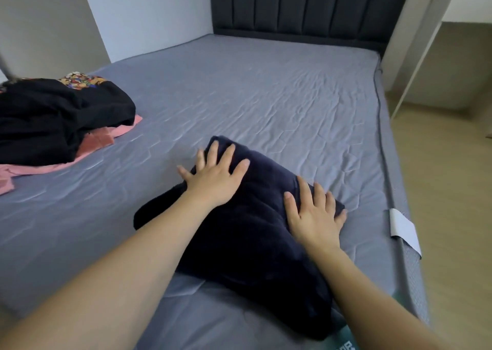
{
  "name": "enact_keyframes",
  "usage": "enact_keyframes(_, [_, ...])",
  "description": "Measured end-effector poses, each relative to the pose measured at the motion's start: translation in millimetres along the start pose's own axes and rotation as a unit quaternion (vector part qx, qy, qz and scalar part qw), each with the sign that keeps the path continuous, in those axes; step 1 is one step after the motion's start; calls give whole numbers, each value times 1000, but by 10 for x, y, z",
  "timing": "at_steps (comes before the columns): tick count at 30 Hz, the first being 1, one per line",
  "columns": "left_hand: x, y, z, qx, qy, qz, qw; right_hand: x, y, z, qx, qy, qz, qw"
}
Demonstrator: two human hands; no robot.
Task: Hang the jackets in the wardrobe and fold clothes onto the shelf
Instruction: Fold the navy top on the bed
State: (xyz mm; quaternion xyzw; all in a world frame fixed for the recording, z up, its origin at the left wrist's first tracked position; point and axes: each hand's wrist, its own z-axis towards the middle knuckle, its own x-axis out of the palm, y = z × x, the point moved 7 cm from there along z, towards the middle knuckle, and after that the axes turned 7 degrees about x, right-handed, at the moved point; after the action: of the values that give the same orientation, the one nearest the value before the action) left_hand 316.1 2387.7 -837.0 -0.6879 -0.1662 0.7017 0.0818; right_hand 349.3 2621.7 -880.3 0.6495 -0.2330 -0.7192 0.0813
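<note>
A dark navy garment (247, 232), folded into a thick bundle, lies on the grey mattress (266, 89) near its right edge. My left hand (215, 174) lies flat on the garment's far left corner, fingers spread and straight. My right hand (314, 214) presses flat on its right side, fingertips reaching the fabric's edge. Neither hand grips the cloth. A heap of clothes (58, 118) sits at the left of the bed: black garments on top, a pink one beneath, a colourful patterned piece at the back.
A dark padded headboard (306, 6) stands at the far end. To the right are a wooden floor (452, 190) and a white desk frame (420, 43). A white label (403, 227) hangs off the mattress's right edge. Walls close off the left.
</note>
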Motion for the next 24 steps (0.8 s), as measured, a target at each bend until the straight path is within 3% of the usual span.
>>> enact_keyframes(2, [296,395,-146,-100,68,-21,992,17,-80,-4,50,3,42,998])
enact_keyframes(6, [187,453,-182,-131,39,-119,983,-67,-275,14,175,6,182,968])
enact_keyframes(8, [114,546,-284,-157,48,-170,972,-160,-277,72,205,13,176,963])
enact_keyframes(9, [80,626,-358,-166,61,-178,968,-218,-184,130,171,9,126,977])
enact_keyframes(11, [4,819,-476,-178,98,-195,960,-336,210,294,14,-8,32,999])
enact_keyframes(12, [-21,915,-525,-183,126,-217,950,-362,459,388,-68,19,20,997])
enact_keyframes(13, [-28,985,-583,-183,166,-246,937,-331,699,470,-115,95,30,988])
enact_keyframes(15, [-4,1080,-730,-187,257,-292,902,-176,1115,533,-135,276,46,951])
enact_keyframes(18, [71,1092,-903,-202,356,-333,849,59,1603,603,-169,370,-20,913])
enact_keyframes(24, [187,1019,-1010,-244,300,-461,799,329,1771,705,-88,451,-44,887])
